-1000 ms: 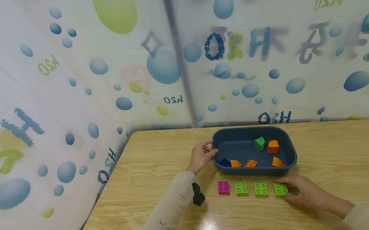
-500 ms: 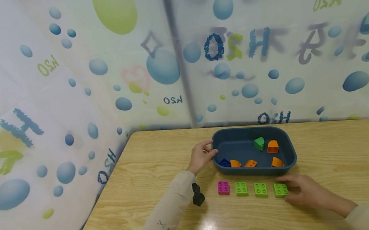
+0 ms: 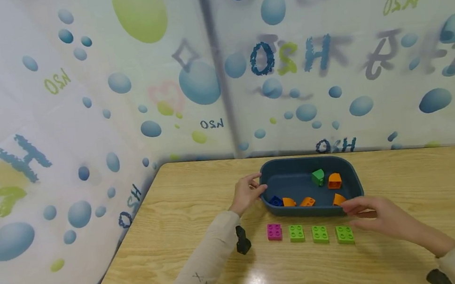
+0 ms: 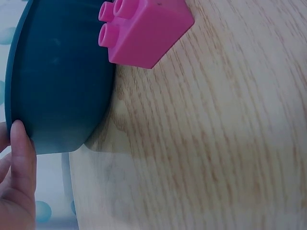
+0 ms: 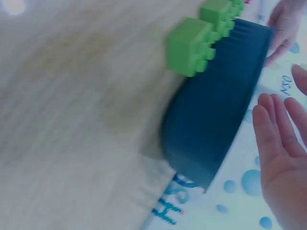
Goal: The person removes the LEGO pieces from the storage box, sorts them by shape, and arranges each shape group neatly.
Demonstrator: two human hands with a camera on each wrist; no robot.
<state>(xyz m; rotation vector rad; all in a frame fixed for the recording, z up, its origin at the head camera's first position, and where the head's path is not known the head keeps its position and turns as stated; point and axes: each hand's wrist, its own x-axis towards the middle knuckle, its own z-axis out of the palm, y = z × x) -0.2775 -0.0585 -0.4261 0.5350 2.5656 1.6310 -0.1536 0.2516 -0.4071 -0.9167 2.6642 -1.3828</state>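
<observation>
A dark blue plastic bin [image 3: 296,182] stands on the wooden table. My left hand [image 3: 246,194] pinches its left rim; in the left wrist view the thumb [image 4: 22,153] lies on the outer wall. My right hand [image 3: 383,217] hovers by the bin's front right corner, holding nothing, its fingers [image 5: 268,124] fairly straight. In front of the bin runs a row of toy building bricks: a magenta brick [image 3: 274,232] at the left, then a lime green brick [image 3: 296,233], a second green brick [image 3: 320,234] and a third green brick [image 3: 344,234] nearest my right hand.
Inside the bin lie a green block [image 3: 318,177], a dark blue block [image 3: 276,201] and several orange blocks [image 3: 334,181]. A black device [image 3: 243,240] shows beside my left sleeve. Behind the table [image 3: 420,184] hangs a printed curtain [image 3: 333,100].
My right hand has let go of the rightmost green brick and risen away from it toward the bin's front right corner. The left hand keeps its place on the rim.
</observation>
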